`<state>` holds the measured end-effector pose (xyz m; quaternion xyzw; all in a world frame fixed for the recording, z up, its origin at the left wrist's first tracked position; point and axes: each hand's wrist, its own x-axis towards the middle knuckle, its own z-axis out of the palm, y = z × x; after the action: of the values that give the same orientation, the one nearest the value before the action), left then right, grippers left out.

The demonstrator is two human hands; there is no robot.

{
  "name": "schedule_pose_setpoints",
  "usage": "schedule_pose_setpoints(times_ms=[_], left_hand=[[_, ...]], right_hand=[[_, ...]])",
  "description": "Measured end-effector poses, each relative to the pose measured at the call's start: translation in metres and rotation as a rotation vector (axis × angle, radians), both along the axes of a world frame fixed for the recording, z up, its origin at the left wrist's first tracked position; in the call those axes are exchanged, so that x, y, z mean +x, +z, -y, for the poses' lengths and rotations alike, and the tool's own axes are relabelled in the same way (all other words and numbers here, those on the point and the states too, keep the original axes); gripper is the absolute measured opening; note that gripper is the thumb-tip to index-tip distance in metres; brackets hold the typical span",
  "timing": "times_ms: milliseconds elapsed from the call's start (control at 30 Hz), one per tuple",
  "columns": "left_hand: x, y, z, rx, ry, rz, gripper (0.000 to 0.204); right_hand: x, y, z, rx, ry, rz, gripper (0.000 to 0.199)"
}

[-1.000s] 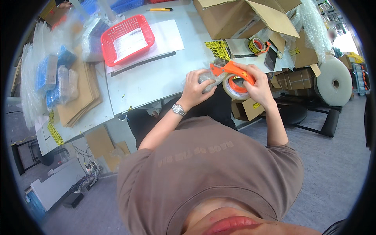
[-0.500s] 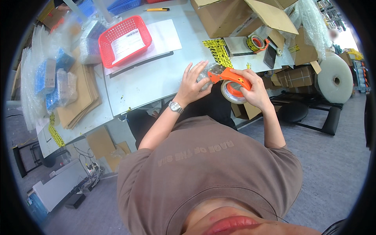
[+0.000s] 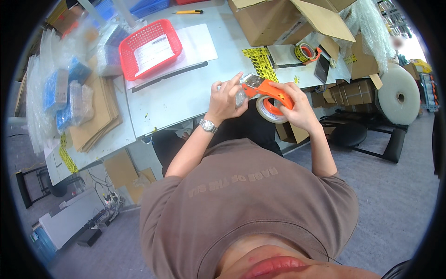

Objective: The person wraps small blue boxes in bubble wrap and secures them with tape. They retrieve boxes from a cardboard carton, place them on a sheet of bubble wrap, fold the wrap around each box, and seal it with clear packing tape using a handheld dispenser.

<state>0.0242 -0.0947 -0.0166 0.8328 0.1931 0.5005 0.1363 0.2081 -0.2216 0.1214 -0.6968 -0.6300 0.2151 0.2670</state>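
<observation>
I see the right hand point(image 3: 297, 109) wrapped around the handle of an orange tape gun point(image 3: 268, 92), fingers curled tight on it, holding it in the air just off the table's near edge. A roll of clear tape point(image 3: 270, 110) sits in the gun, below its orange body. My left hand point(image 3: 226, 96) is at the gun's metal front end, fingers partly spread and their tips touching that end; I cannot tell whether they pinch any tape. A watch point(image 3: 208, 125) sits on the left wrist.

Farther in, on the grey table point(image 3: 186, 100), a white sheet point(image 3: 197, 44) lies under a red basket point(image 3: 149, 48) that holds a label. Brown envelopes point(image 3: 95, 118) are stacked near the left edge, with bagged blue goods point(image 3: 55, 93) beside them. Toward the far right corner stands an open cardboard box point(image 3: 278, 21), with striped tape point(image 3: 304, 51) and a dark phone point(image 3: 321, 68) just by it. At the far edge lies a yellow cutter point(image 3: 189, 12).
</observation>
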Motion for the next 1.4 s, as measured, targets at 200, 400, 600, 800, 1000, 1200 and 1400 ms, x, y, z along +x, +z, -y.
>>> schedule_pose_setpoints(times_ms=[200,400,600,800,1000,1200,1400], left_hand=[[-0.009,-0.02,-0.021,-0.029,0.215,-0.138,0.03],[-0.019,-0.013,-0.038,-0.115,0.259,-0.118,0.037],[-0.023,0.039,-0.018,-0.23,0.14,-0.497,0.049],[0.005,0.083,-0.067,-0.505,-0.044,-1.012,0.078],[0.047,0.045,-0.059,-0.458,0.055,-0.848,0.096],[0.053,0.04,-0.054,-0.369,0.083,-0.889,0.098],[0.063,0.037,-0.034,-0.344,0.157,-0.927,0.102]], right_hand=[[-0.033,-0.003,-0.009,-0.047,0.005,0.138,0.051],[-0.043,0.027,0.018,-0.055,0.02,0.331,0.046],[-0.044,-0.025,0.022,-0.268,0.135,0.38,0.065],[-0.053,-0.044,0.015,-0.278,0.12,0.436,0.081],[-0.059,-0.046,0.021,-0.222,0.084,0.439,0.079],[-0.066,-0.009,0.038,-0.333,0.105,0.619,0.083],[-0.068,-0.004,-0.009,-0.492,0.316,0.872,0.06]])
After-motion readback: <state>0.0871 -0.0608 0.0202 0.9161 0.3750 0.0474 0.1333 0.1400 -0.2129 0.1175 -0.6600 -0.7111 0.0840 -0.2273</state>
